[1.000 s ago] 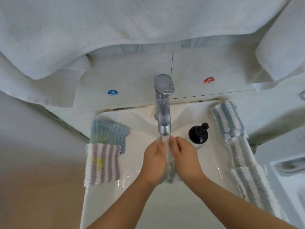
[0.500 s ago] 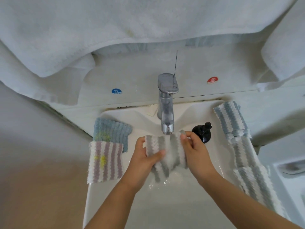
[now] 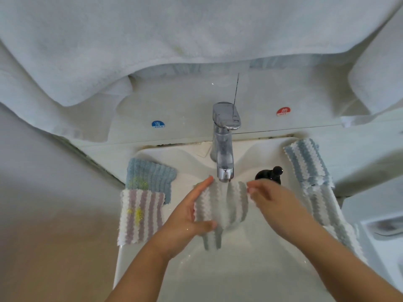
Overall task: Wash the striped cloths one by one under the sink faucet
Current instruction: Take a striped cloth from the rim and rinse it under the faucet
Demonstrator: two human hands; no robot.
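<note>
White sink (image 3: 152, 253) up close on my head cam: grey striped cloth (image 3: 220, 205) sits right under the running faucet (image 3: 223, 149), left hand (image 3: 187, 216) gripping its edge, right hand (image 3: 270, 201) pinching the other, I think, it's blurry.

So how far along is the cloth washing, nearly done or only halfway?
Roughly midway, it seems. Cloths lie along the right rim of the sink, possibly washed already. The left hand and right hand hold a grey striped cloth spread under the running faucet. The purple striped cloth and blue cloth on the left rim still show yellow stains.
</note>
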